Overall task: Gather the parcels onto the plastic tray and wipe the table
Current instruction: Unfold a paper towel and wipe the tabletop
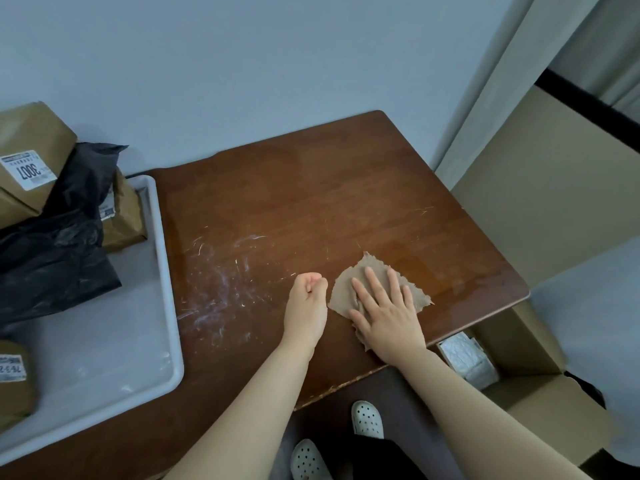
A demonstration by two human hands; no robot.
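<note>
Our right hand [384, 306] pressed flat, fingers spread, on a ragged brown cloth [344, 287] on the scuffed wooden desk [311, 202]. Just left of the cloth, our left hand [306, 303] was an empty fist; farther left, cardboard parcels [31, 143] sat on the grey plastic tray [166, 271].

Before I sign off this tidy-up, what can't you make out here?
Head view:
- Parcels on the plastic tray: cut by left edge, count unclear.
- Table beneath cloth and right hand: covered.
- Cardboard box contents: partly behind the table edge.
- Label small print: too small.
</note>
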